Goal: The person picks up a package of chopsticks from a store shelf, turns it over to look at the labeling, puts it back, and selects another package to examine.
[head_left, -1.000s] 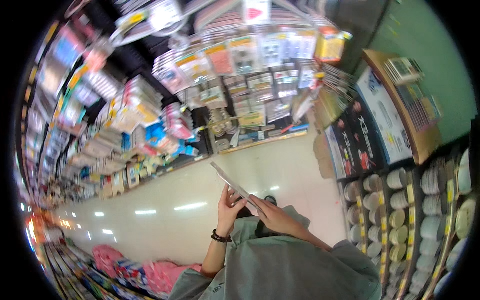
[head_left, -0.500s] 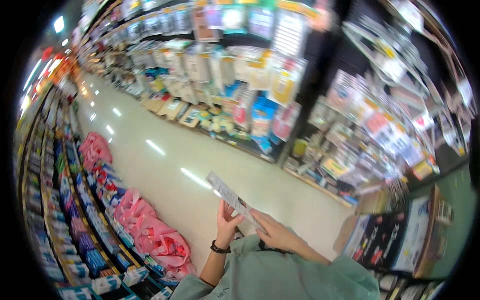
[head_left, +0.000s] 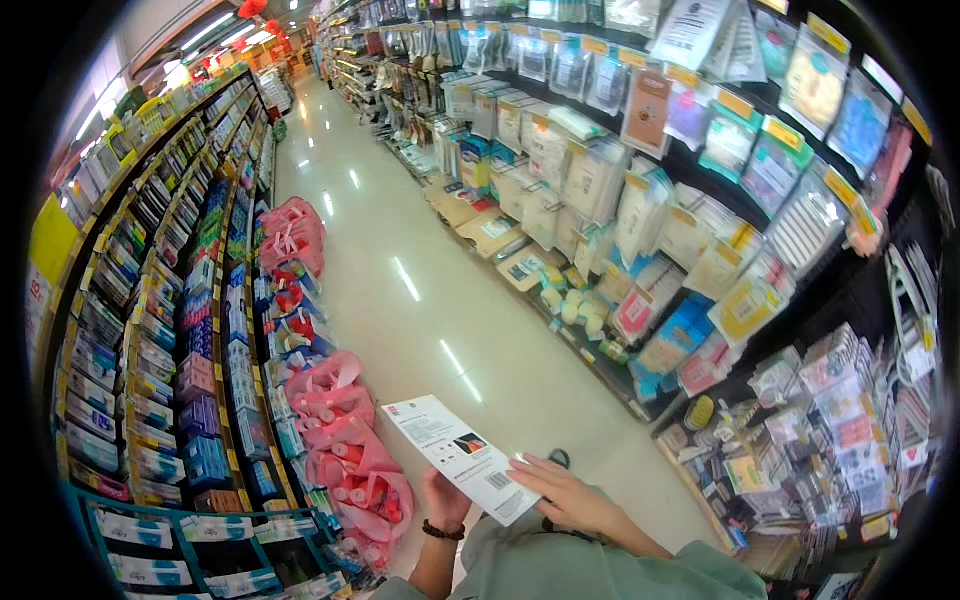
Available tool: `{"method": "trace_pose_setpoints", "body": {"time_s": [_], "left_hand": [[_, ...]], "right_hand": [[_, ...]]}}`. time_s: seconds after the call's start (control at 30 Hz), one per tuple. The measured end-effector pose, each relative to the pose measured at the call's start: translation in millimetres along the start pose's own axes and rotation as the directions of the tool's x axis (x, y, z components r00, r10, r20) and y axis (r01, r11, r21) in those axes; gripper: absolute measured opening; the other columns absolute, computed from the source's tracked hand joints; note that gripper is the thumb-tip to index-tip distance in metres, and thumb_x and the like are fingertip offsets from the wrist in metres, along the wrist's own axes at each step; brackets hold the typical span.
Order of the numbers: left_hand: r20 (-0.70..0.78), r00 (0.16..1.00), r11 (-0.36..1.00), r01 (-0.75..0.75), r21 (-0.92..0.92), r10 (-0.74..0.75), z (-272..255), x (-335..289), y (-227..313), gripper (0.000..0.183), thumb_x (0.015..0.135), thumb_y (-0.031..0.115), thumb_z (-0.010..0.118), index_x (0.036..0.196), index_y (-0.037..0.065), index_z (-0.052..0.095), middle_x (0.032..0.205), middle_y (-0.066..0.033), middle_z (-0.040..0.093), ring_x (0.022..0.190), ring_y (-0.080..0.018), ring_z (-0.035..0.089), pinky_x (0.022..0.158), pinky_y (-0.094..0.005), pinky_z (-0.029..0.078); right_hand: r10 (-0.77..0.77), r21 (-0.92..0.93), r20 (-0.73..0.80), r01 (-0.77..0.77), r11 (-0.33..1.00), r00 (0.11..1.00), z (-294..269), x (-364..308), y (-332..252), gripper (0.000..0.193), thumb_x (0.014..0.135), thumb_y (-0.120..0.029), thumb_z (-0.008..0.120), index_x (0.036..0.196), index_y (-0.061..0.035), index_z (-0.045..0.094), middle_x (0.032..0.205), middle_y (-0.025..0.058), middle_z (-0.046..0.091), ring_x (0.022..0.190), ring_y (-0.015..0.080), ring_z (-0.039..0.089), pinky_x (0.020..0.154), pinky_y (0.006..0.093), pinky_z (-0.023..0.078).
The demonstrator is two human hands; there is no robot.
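Note:
A flat white printed card or thin package (head_left: 450, 445), with a small dark picture and a barcode, lies tilted before me at waist height. My left hand (head_left: 446, 500), with a dark bead bracelet at the wrist, grips its lower left edge, the fingers partly hidden behind it. On the right edge rests my right hand (head_left: 562, 494), fingers over the front near the barcode and the thumb hidden. Whether anything lies beneath the card cannot be seen.
Shelves of small boxes (head_left: 205, 370) line the left, with pink bags (head_left: 345, 440) of goods along their foot. To the right, hanging packets (head_left: 600, 180) cover a long rack, and a stand of small wares (head_left: 840, 430) is nearer. A pale shiny floor (head_left: 400, 330) runs between.
The view has swung left along the aisle. The card, seen nearly edge-on before, now shows its printed face upward. Both hands still hold it.

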State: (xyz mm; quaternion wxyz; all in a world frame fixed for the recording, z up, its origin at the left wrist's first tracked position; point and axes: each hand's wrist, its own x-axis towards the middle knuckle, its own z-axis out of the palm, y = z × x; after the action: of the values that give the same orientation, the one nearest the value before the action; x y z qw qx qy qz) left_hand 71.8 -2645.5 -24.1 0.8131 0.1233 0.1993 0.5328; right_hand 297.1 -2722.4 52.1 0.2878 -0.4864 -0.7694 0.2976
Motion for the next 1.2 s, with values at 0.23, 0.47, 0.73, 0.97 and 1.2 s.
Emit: {"method": "trace_pose_setpoints", "body": {"time_s": [0.23,0.47,0.73,0.97,1.2], "left_hand": [[-0.047,0.997,0.998,0.054,0.033,-0.053,49,111,6,0.073,0.093,0.053,0.036,0.144,0.001,0.035,0.141,-0.0245,0.045,0.124,-0.0403,0.049,0.108,-0.0515,0.036],[0.013,0.997,0.997,0.073,-0.002,-0.073,92,231,36,0.085,0.089,0.063,0.035,0.15,0.005,0.024,0.14,-0.0306,0.042,0.121,-0.0462,0.05,0.104,-0.0551,0.041],[-0.156,0.985,0.986,-0.043,0.161,0.068,122,330,72,0.08,0.088,0.056,0.039,0.148,0.004,0.028,0.139,-0.0285,0.044,0.118,-0.0424,0.052,0.103,-0.0496,0.043],[-0.188,0.966,0.982,-0.165,0.09,0.179,101,417,123,0.084,0.087,0.059,0.039,0.151,0.007,0.023,0.142,-0.0306,0.04,0.121,-0.046,0.049,0.105,-0.0537,0.04],[-0.252,0.938,0.969,-0.246,0.008,0.24,78,542,189,0.082,0.09,0.064,0.035,0.149,0.007,0.028,0.139,-0.0229,0.046,0.123,-0.0412,0.05,0.101,-0.0556,0.043]], "right_hand": [[-0.17,-0.003,0.085,0.171,0.985,0.982,-19,113,71,0.076,0.072,0.001,0.062,0.144,-0.0071,0.039,0.149,0.0132,0.039,0.138,0.0367,0.033,0.113,0.0485,0.031],[-0.29,-0.146,0.154,0.313,0.939,0.944,-77,225,128,0.08,0.07,-0.003,0.067,0.144,-0.015,0.04,0.146,0.013,0.041,0.136,0.0321,0.037,0.112,0.0498,0.029],[-0.361,-0.19,0.163,0.388,0.902,0.918,-98,333,189,0.083,0.069,-0.012,0.071,0.145,-0.008,0.036,0.15,0.0131,0.035,0.14,0.0303,0.032,0.106,0.0493,0.032],[-0.306,-0.089,0.337,0.353,0.931,0.89,-101,437,208,0.084,0.075,-0.026,0.072,0.147,-0.0069,0.033,0.154,0.0158,0.027,0.144,0.0323,0.024,0.111,0.0546,0.025],[-0.401,0.11,0.362,0.389,0.915,0.841,-98,586,246,0.081,0.081,-0.028,0.07,0.146,-0.0004,0.03,0.153,0.0252,0.022,0.143,0.0423,0.022,0.115,0.0515,0.024]]}}
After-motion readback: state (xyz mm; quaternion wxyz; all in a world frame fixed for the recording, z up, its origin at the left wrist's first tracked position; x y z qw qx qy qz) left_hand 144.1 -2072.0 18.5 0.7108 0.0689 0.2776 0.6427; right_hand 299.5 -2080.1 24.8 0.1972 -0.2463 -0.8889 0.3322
